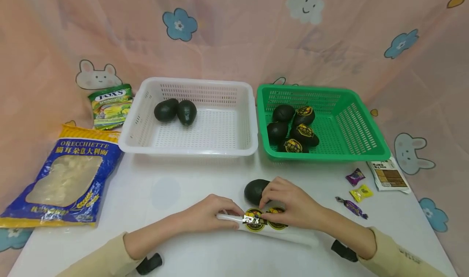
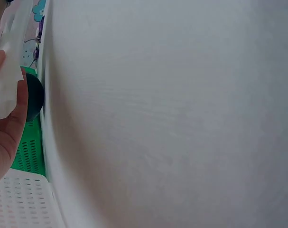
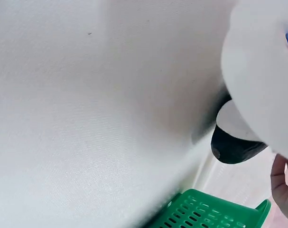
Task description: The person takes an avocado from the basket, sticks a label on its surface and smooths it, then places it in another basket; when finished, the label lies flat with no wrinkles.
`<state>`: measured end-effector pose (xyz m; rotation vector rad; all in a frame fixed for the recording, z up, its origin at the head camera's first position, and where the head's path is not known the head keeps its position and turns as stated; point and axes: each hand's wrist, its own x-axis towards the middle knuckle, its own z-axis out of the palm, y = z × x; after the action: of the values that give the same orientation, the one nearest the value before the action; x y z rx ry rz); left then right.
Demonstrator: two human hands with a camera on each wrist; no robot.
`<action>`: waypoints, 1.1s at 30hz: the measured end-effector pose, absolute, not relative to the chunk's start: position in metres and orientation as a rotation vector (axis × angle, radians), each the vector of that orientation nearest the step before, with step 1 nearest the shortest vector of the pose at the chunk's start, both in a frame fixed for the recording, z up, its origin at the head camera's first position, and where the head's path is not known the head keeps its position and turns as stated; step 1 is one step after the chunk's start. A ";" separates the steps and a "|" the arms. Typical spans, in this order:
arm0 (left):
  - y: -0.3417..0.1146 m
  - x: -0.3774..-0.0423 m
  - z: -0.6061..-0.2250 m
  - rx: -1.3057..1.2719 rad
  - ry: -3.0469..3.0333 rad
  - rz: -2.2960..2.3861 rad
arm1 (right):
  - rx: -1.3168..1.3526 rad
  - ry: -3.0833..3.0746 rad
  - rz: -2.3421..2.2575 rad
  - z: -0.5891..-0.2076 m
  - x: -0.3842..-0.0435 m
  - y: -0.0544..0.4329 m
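My left hand (image 1: 209,215) grips the left end of a white roll of sticker backing (image 1: 291,235) above the table. Round black-and-yellow stickers (image 1: 253,227) show on the strip. My right hand (image 1: 293,203) has its thumb and fingertips pinched at the edge of a sticker, between two of them. Just behind the roll lies a dark avocado (image 1: 254,190), partly covered by the right hand. In the left wrist view, the hand (image 2: 6,137) holds the white roll (image 2: 8,80). The right wrist view shows the roll's pale backing (image 3: 262,61) in front of the avocado (image 3: 234,147).
A white basket (image 1: 190,151) holds two avocados; a green basket (image 1: 326,157) holds several, some with stickers. At left lie a pasta bag (image 1: 66,179) and a green candy bag (image 1: 111,106). Wrapped candies (image 1: 360,193) and a brown-and-white packet (image 1: 390,175) lie at right.
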<state>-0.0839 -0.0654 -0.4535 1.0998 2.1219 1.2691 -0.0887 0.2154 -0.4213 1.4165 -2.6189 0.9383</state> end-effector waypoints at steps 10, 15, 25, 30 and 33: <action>-0.064 -0.089 -0.454 0.997 2.092 1.291 | 1.765 -2.188 0.580 -0.416 -0.086 0.214; -0.064 -0.091 -0.454 1.005 2.103 1.318 | 1.780 -2.229 0.569 -0.419 -0.083 0.216; -0.062 -0.096 -0.459 0.991 2.094 1.289 | 1.636 -2.354 0.900 -0.427 -0.090 0.219; -0.063 -0.094 -0.461 0.998 2.104 1.270 | 1.315 -2.623 1.387 -0.423 -0.090 0.224; -0.063 -0.092 -0.463 1.017 2.117 1.246 | 1.025 -2.784 1.600 -0.418 -0.091 0.227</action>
<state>-0.0923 -0.0634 -0.4628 1.0174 2.1167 1.2457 -0.0908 0.2270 -0.4183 1.0246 -2.7837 1.6005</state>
